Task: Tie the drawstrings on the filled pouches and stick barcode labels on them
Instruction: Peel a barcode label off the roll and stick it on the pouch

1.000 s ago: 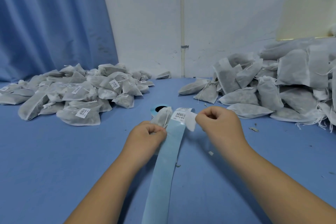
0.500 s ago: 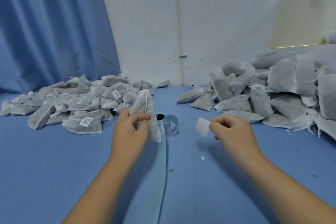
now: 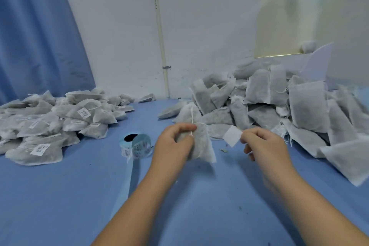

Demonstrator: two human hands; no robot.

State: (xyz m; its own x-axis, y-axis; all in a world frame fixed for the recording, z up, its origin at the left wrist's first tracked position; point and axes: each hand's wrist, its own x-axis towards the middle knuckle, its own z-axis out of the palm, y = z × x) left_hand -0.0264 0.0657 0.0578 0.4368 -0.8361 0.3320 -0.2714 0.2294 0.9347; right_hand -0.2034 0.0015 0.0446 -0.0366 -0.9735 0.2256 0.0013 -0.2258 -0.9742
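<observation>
Gauzy pouch (image 3: 202,146) shifted right; square label (image 3: 231,136), perhaps paper.

The left hand (image 3: 173,142) grips a filled pouch (image 3: 201,144) above the blue table (image 3: 60,195), its white drawstring (image 3: 192,122) running up past the thumb. Just beside it, the right hand (image 3: 263,144) pinches a blank-looking white label (image 3: 231,136) by one edge. A label roll (image 3: 136,145) stands left of the hands, between a labelled pouch heap (image 3: 50,124) and an unlabelled heap (image 3: 279,104).
</observation>
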